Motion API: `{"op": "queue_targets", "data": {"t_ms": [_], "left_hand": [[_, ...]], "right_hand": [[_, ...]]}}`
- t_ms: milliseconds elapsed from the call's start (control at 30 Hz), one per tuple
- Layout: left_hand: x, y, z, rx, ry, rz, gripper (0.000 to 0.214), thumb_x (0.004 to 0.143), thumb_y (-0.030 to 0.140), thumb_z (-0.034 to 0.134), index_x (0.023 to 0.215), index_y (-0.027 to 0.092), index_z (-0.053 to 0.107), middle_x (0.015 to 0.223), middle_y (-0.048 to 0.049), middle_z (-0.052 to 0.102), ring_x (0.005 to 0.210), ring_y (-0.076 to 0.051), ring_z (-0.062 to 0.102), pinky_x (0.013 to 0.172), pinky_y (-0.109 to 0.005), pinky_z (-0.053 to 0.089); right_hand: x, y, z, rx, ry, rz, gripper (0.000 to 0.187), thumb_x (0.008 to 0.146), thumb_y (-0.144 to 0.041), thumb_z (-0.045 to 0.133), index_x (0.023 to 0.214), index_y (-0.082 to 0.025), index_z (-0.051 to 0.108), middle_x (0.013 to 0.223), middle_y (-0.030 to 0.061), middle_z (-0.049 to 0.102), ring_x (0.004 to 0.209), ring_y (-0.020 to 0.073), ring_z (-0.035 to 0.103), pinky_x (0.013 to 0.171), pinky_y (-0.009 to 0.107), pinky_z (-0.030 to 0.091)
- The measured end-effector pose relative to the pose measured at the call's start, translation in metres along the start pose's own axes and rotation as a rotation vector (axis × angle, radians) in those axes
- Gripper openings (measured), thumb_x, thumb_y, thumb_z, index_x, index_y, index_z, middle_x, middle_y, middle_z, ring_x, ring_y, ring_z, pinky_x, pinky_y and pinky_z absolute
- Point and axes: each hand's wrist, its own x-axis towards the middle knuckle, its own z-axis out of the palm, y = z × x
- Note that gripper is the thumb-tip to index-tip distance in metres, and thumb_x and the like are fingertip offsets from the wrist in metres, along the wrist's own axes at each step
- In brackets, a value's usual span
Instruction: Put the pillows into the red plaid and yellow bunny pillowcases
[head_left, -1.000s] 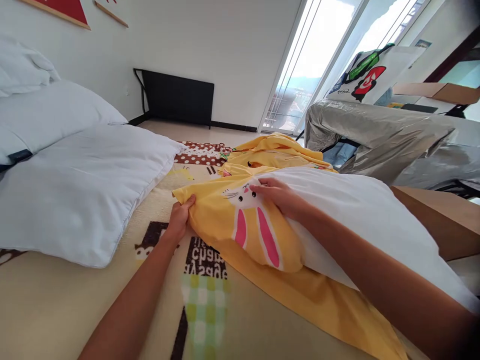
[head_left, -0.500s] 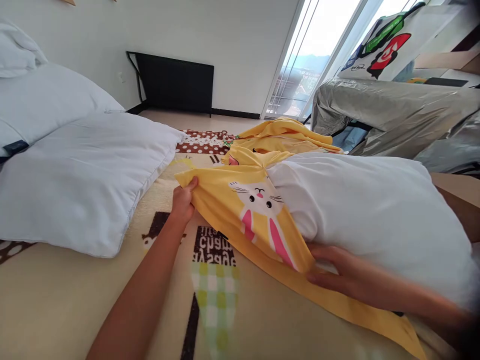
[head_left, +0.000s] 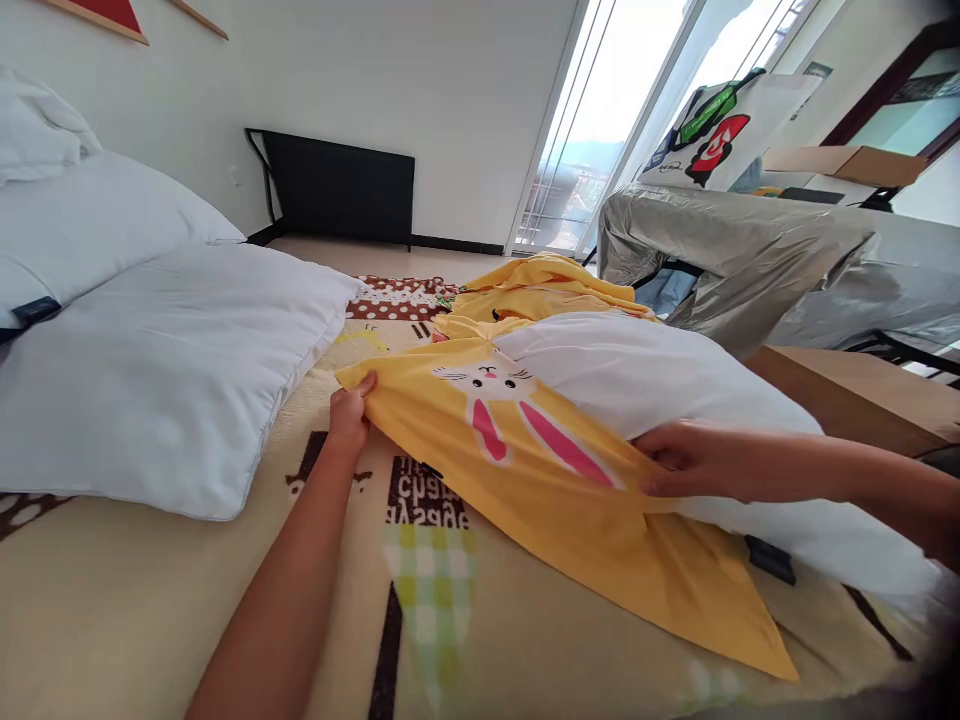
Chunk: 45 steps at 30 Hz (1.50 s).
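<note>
You had only a small share of the covering done, by the look of it. The yellow cover (head_left: 525,490) lay on the printed blanket (head_left: 540,640), to the right of the bare pillow (head_left: 165,370), its rabbit print (head_left: 491,385) facing up and the ears pointing toward you. Further right of the bare pillow lay the white pillow (head_left: 675,385), its nearer end meeting the upper layer's edge and seeming to sit just inside the mouth. Most of its length was exposed, so the greater part appeared left to cover. The lower flap spread flat toward you, reaching well past that edge, and a dark tag (head_left: 770,558) showed beside it.

Your left hand (head_left: 351,415), just right of the bare pillow, was closed on the cover's far-left corner, thumb on top, drawing that side out fairly smooth. Your right hand (head_left: 682,460), well to the right of the bare pillow, was narrow, fingers curled at the mouth against the white pillow; I could not tell whether they pinched the cloth. More yellow cloth (head_left: 555,280) lay bunched beyond the bare pillow's far right corner, out of reach of both hands and apparently not in use.
</note>
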Motion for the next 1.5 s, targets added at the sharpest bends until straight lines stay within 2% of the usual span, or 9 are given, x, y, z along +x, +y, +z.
{"op": "queue_targets", "data": {"t_ms": [100,200,433,500,733,867,1033,1200,1500], "left_hand": [[-0.006,0.004,-0.006,0.056,-0.052,0.022,0.027,0.059,0.014,0.080,0.083,0.009,0.070,0.091,-0.0108,0.072,0.085,-0.021,0.067,0.086,-0.033,0.055],[-0.012,0.009,-0.007,0.086,-0.099,0.039,0.036,0.055,0.019,0.083,0.086,0.010,0.069,0.093,-0.0112,0.072,0.085,-0.022,0.068,0.085,-0.034,0.055],[-0.023,0.017,-0.007,0.176,-0.195,0.048,0.044,0.051,0.032,0.087,0.086,0.010,0.069,0.082,-0.0125,0.071,0.073,-0.025,0.067,0.073,-0.038,0.055],[-0.026,0.018,-0.006,0.205,-0.189,0.099,0.042,0.052,0.036,0.086,0.081,0.010,0.069,0.079,-0.0109,0.070,0.071,-0.023,0.066,0.069,-0.034,0.053],[-0.040,0.019,0.001,0.270,-0.130,0.325,0.025,0.060,0.029,0.079,0.078,0.015,0.069,0.080,-0.0028,0.066,0.073,-0.017,0.061,0.062,-0.022,0.048],[-0.044,0.016,0.001,0.239,-0.170,0.348,0.023,0.058,0.026,0.075,0.076,0.016,0.067,0.093,-0.0044,0.063,0.079,-0.017,0.060,0.064,-0.022,0.048],[-0.041,0.014,0.002,0.146,-0.245,0.281,0.019,0.060,0.035,0.066,0.066,0.017,0.061,0.081,-0.0040,0.062,0.085,-0.020,0.060,0.070,-0.024,0.048],[-0.027,0.017,-0.003,0.055,-0.214,0.103,0.026,0.064,0.044,0.055,0.068,0.019,0.056,0.068,-0.0033,0.061,0.080,-0.023,0.063,0.068,-0.030,0.050],[-0.037,0.004,-0.002,0.111,-0.347,-0.021,0.031,0.057,0.030,0.076,0.084,0.020,0.064,0.086,-0.0060,0.069,0.092,-0.024,0.061,0.073,-0.032,0.048]], "right_hand": [[0.019,-0.032,-0.017,-0.084,-0.530,-0.045,0.023,0.075,-0.041,0.058,0.069,-0.020,0.062,0.066,0.0006,0.059,0.059,0.0131,0.054,0.044,0.021,0.037],[0.053,-0.056,-0.031,-0.026,-0.608,-0.148,0.019,0.072,-0.027,0.053,0.084,-0.019,0.066,0.083,0.0028,0.068,0.080,0.0173,0.065,0.058,0.021,0.046],[0.118,-0.109,-0.010,-0.682,0.277,-0.191,0.027,0.082,-0.012,0.040,0.091,-0.009,0.065,0.091,0.0157,0.068,0.086,0.0240,0.065,0.074,0.031,0.046],[0.122,-0.131,0.007,-0.734,0.384,-0.296,0.031,0.085,-0.010,0.038,0.103,-0.007,0.062,0.102,0.0211,0.065,0.099,0.0285,0.062,0.081,0.035,0.043],[0.159,-0.193,0.038,-0.781,0.196,-0.729,0.030,0.088,-0.012,0.043,0.111,-0.016,0.063,0.108,0.0115,0.066,0.109,0.0233,0.057,0.091,0.032,0.037],[0.189,-0.204,0.044,-0.761,0.096,-0.768,0.040,0.086,-0.015,0.051,0.125,-0.018,0.057,0.120,0.0094,0.063,0.114,0.0213,0.055,0.093,0.031,0.037],[0.204,-0.203,0.048,-0.755,0.029,-0.750,0.029,0.078,-0.016,0.057,0.104,-0.020,0.069,0.101,0.0052,0.070,0.091,0.0179,0.063,0.074,0.025,0.040],[0.193,-0.206,0.044,-0.766,0.130,-0.750,0.022,0.079,-0.014,0.053,0.094,-0.019,0.069,0.095,0.0052,0.069,0.082,0.0177,0.062,0.062,0.025,0.034],[0.160,-0.189,0.065,-0.928,0.464,-0.892,0.021,0.086,-0.006,0.042,0.094,-0.012,0.060,0.095,0.0118,0.063,0.092,0.0221,0.055,0.083,0.035,0.032]]}}
